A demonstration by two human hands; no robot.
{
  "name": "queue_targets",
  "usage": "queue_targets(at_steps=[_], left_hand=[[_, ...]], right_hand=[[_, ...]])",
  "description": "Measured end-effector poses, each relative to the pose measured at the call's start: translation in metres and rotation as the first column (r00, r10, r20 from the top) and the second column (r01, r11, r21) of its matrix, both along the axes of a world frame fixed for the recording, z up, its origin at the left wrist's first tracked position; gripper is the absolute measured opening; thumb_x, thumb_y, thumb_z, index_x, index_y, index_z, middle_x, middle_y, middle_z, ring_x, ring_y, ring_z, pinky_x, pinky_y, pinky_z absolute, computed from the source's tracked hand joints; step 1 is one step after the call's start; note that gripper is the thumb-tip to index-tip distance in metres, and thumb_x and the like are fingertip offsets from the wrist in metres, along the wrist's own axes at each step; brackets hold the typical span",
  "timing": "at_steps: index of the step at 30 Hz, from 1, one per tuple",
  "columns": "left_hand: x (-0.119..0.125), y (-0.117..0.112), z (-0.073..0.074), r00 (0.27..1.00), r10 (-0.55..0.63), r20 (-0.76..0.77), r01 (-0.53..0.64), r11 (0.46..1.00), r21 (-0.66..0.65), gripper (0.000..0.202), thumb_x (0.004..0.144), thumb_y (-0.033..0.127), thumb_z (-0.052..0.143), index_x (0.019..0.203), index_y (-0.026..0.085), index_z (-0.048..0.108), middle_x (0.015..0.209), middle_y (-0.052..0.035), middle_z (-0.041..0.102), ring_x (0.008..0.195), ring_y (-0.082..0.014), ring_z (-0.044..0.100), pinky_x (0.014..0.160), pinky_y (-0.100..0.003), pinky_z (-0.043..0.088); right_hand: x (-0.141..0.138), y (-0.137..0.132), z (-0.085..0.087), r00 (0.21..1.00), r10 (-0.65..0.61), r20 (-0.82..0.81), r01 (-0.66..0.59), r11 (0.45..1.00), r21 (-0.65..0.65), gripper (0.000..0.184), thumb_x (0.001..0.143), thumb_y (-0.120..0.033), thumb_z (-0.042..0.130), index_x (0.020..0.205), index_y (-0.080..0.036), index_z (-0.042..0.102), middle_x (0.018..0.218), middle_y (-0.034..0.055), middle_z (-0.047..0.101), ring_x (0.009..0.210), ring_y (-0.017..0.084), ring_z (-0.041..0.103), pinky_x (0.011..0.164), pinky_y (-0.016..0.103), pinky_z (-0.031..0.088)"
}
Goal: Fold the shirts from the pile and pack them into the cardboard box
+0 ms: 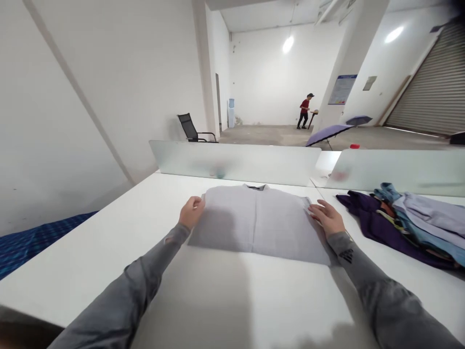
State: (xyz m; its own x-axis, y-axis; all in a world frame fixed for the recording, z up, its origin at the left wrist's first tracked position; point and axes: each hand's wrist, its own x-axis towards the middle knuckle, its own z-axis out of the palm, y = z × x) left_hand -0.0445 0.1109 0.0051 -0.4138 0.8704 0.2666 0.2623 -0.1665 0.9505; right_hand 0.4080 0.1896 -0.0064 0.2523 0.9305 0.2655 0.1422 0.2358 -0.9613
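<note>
A light grey shirt (232, 218) lies spread flat on the white table (203, 295), its collar toward the far side and a front seam running down the middle. My left hand (192, 212) is at the shirt's left shoulder edge, fingers curled together on the cloth. At the opposite edge my right hand (327, 216) has its thumb and fingers pinched at the sleeve side. The exact grip of the fingertips is partly hidden on both sides. Grey sleeves cover both my forearms.
Behind the shirt stands a frosted divider (236, 162). To the right lies a pile of clothes (410, 228). Blue patterned fabric (43, 237) shows beyond the table's left edge. Farther back are a black chair (189, 128), a purple umbrella (329, 133) and a person (304, 110) standing.
</note>
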Motion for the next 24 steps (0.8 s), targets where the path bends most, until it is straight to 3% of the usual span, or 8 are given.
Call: queue_targets(at_steps=[2,4,7,10,14,19,22,24], left_hand=[[-0.001,-0.035,-0.015,0.885,-0.145,-0.442,0.187,0.981,0.054,0.031,0.077,0.033,0.067,0.103,0.018,0.061,0.119,-0.0119,0.063,0.117,-0.0272,0.056,0.105,-0.043,0.043],[0.003,-0.064,-0.026,0.517,-0.271,-0.812,0.396,0.917,-0.054,0.046,0.079,0.025,0.062,0.124,0.017,0.056,0.141,-0.0127,0.051,0.133,-0.0306,0.042,0.113,-0.047,0.033],[0.019,-0.072,-0.032,0.105,-0.319,-0.942,0.375,0.890,-0.260,0.063,0.079,0.008,0.051,0.141,0.017,0.044,0.150,-0.0116,0.041,0.141,-0.0326,0.030,0.114,-0.051,0.030],[0.039,-0.047,-0.028,-0.006,-0.357,-0.934,0.201,0.914,-0.351,0.059,0.083,0.000,0.039,0.141,0.014,0.044,0.146,-0.0147,0.045,0.135,-0.0288,0.042,0.107,-0.044,0.040],[0.049,-0.049,-0.025,-0.098,-0.394,-0.914,0.113,0.908,-0.403,0.052,0.088,-0.001,0.031,0.136,0.011,0.048,0.144,-0.0179,0.047,0.129,-0.0267,0.049,0.098,-0.039,0.049],[0.024,-0.161,-0.036,-0.117,-0.426,-0.897,0.179,0.879,-0.441,0.058,0.085,-0.004,0.034,0.139,0.014,0.046,0.148,-0.0173,0.042,0.134,-0.0278,0.044,0.102,-0.041,0.046],[0.004,-0.209,-0.024,-0.068,-0.571,-0.818,0.197,0.796,-0.572,0.065,0.082,0.002,0.047,0.145,0.016,0.039,0.154,-0.0146,0.033,0.140,-0.0302,0.035,0.109,-0.044,0.040],[-0.001,-0.210,-0.008,-0.047,-0.686,-0.726,0.276,0.690,-0.669,0.071,0.081,0.017,0.060,0.147,0.021,0.036,0.155,-0.0126,0.031,0.139,-0.0318,0.036,0.110,-0.045,0.039]], right_hand=[[0.010,-0.033,-0.010,0.926,0.133,0.353,-0.168,0.983,0.069,0.051,0.075,-0.049,0.067,0.115,-0.018,0.060,0.112,0.0117,0.068,0.106,0.026,0.064,0.095,0.044,0.051],[0.016,-0.064,-0.018,0.636,0.257,0.728,-0.397,0.917,0.023,0.054,0.079,-0.044,0.063,0.128,-0.022,0.058,0.133,0.0115,0.059,0.124,0.030,0.053,0.106,0.049,0.042],[0.010,-0.084,-0.024,0.161,0.187,0.969,-0.446,0.890,-0.098,0.066,0.077,-0.021,0.057,0.142,-0.027,0.047,0.150,0.0089,0.041,0.139,0.034,0.035,0.111,0.060,0.029],[-0.003,-0.072,-0.024,-0.010,0.110,0.994,-0.309,0.945,-0.108,0.074,0.067,-0.005,0.053,0.140,-0.020,0.050,0.148,0.0143,0.044,0.134,0.034,0.043,0.108,0.057,0.035],[-0.006,-0.084,-0.028,-0.031,0.139,0.990,-0.338,0.931,-0.141,0.069,0.069,-0.004,0.050,0.137,-0.014,0.054,0.139,0.0170,0.053,0.127,0.030,0.052,0.102,0.045,0.046],[0.015,-0.211,-0.054,0.115,0.180,0.977,-0.397,0.910,-0.121,0.082,0.067,-0.003,0.047,0.147,-0.019,0.042,0.151,0.0113,0.040,0.137,0.028,0.040,0.108,0.045,0.042],[0.034,-0.260,-0.047,0.241,0.373,0.896,-0.493,0.842,-0.219,0.072,0.077,-0.014,0.051,0.147,-0.028,0.041,0.152,0.0048,0.039,0.138,0.026,0.039,0.111,0.043,0.038],[0.045,-0.253,-0.030,0.366,0.493,0.789,-0.502,0.819,-0.278,0.063,0.082,-0.033,0.056,0.144,-0.028,0.046,0.147,0.0058,0.047,0.131,0.027,0.047,0.108,0.042,0.041]])
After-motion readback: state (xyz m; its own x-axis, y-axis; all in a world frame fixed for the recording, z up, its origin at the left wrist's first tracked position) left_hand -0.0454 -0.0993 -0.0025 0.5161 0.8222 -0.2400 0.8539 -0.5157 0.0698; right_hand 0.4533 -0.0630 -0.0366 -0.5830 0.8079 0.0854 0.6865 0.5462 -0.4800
